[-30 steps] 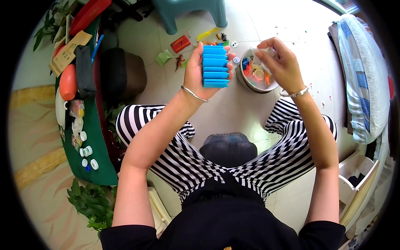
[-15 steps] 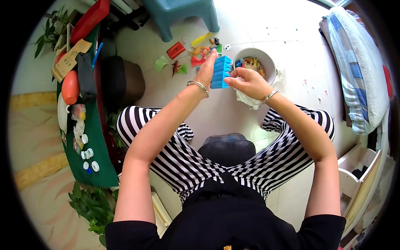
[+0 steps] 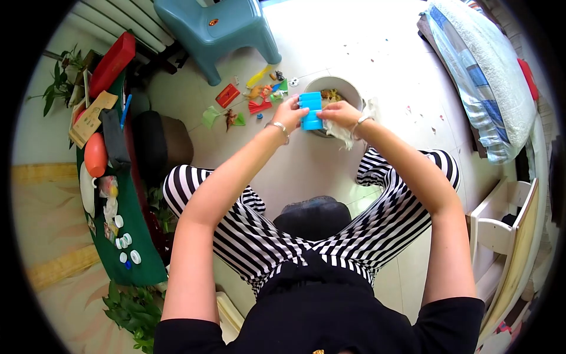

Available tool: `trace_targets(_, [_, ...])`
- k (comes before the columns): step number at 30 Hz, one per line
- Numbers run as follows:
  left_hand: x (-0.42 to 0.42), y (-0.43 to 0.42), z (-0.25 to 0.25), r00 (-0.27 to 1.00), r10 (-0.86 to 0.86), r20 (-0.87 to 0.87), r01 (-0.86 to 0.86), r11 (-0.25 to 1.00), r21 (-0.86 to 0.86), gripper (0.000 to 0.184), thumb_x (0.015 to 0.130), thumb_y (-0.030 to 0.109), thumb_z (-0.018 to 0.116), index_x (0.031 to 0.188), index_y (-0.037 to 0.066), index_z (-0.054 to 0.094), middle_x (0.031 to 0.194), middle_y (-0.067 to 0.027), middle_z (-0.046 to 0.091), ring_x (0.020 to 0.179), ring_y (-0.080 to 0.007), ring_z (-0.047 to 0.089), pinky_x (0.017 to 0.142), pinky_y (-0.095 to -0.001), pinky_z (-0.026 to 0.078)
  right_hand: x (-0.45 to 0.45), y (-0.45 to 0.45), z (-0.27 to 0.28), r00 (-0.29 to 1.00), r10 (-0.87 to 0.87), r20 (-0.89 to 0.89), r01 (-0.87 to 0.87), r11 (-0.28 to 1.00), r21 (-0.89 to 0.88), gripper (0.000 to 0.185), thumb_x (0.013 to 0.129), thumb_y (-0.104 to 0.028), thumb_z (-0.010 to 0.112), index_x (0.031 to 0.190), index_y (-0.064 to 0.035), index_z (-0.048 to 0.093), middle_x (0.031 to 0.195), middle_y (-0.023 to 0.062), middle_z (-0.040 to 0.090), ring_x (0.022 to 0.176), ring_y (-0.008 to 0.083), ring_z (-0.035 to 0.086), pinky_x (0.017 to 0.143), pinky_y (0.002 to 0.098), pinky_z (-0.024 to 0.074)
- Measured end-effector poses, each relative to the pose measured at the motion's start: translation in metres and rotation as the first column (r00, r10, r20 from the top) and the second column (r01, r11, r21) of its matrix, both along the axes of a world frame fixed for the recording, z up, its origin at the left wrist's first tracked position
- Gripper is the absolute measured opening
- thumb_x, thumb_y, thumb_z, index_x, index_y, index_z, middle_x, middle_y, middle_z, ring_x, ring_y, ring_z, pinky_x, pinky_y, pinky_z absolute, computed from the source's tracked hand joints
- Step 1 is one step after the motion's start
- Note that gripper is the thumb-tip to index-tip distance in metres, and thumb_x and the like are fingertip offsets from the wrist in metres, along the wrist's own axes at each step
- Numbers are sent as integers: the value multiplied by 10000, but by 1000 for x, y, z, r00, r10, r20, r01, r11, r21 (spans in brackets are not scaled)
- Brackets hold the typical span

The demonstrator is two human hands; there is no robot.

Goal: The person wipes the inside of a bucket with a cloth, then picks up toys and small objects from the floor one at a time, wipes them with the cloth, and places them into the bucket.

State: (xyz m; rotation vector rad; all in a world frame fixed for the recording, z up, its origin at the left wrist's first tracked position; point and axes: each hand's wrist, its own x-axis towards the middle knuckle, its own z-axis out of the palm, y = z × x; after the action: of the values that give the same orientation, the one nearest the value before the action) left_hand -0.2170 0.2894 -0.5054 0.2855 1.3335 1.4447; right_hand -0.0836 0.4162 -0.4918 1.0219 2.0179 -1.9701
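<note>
A bright blue ridged plastic piece (image 3: 311, 111) is held up between my hands over the floor; its exact kind is not clear. My left hand (image 3: 288, 114) grips its left side, fingers behind and thumb in front. At its right edge are the pinched fingertips of my right hand (image 3: 342, 113). A crumpled white cloth (image 3: 338, 133) hangs beneath my right hand, held in its fingers. Just behind stands a round pale bucket (image 3: 352, 90) with small toys inside, partly hidden by the hands and the blue piece.
Small toys, among them a red packet (image 3: 227, 95) and a brown dinosaur figure (image 3: 230, 120), lie on the floor at left. Beyond them stands a blue-grey plastic stool (image 3: 227, 32). A green-topped table (image 3: 141, 259) holding bottle caps is left; a white drawer unit (image 3: 495, 236) is right.
The blue piece has turned, now showing broad bands instead of pointed ridges. My left hand has gone from flat beside it to fingers wrapped round it. The view has shifted slightly.
</note>
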Motion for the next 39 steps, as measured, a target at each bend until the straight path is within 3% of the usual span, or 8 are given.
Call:
trace_targets(6, [5,77,-45,965,-32,-261,14,997,-70,482,781,-12,597,1232,-18,427,1070,-128,587,924,-176,583,760,-298,500,2,46,-31,967,-251,36,252,968,-17,216,790,-207,651,830,4,630,756,21,592,655,97,536,581,235,426])
trace_targets(16, [41,130,-141,969,-79,-234,47,989,-143,466,782,-42,570,1225,-55,426,1114,-145,573,989,-207,569,844,-300,470,30,74,-128,829,-549,105,558,803,-208,202,772,-149,643,860,31,615,730,63,611,571,137,551,492,277,427])
trace_targets(18, [42,131,-154,972,-77,-222,42,987,-156,465,779,-42,572,1222,-55,431,1122,-150,569,1004,-213,564,858,-307,464,37,78,-150,829,-537,155,558,813,-168,203,763,-153,647,846,30,620,710,60,608,566,139,551,490,279,425])
trace_targets(19, [41,133,-165,908,-199,-368,111,963,-247,463,775,-42,574,1216,-57,436,1135,-156,563,1018,-218,557,868,-310,458,42,78,-161,827,-539,162,558,822,-115,232,751,-173,655,836,40,622,710,65,612,580,146,562,503,282,434])
trace_targets(22, [41,123,-166,821,-317,-475,139,918,-372,452,772,-33,577,1204,-63,447,1155,-170,551,1039,-223,548,886,-311,444,48,80,-179,862,-488,140,457,866,205,332,748,-247,652,846,69,622,743,118,637,632,169,599,565,299,470])
trace_targets(28, [23,83,-144,969,-39,-243,12,994,-109,340,808,-8,555,1141,-34,489,1041,-116,594,878,-153,595,705,-229,484,5,48,-149,867,-495,-64,493,830,260,338,753,-301,636,858,20,644,710,119,641,647,164,602,588,285,463])
trace_targets(34, [-31,21,-159,925,126,-358,-171,980,-97,222,834,34,539,1053,5,555,902,-59,637,744,-112,608,620,-220,487,-69,-1,-129,959,-257,-116,281,909,308,366,752,-366,611,889,-30,656,762,143,650,672,216,619,629,318,475])
trace_targets(39, [-88,-37,-195,694,72,-716,-324,920,-222,190,793,65,584,971,1,607,863,-102,660,761,-153,635,681,-267,504,-121,-37,-160,980,-199,-18,198,955,222,361,738,-366,620,871,-33,654,790,156,654,738,256,634,686,334,485])
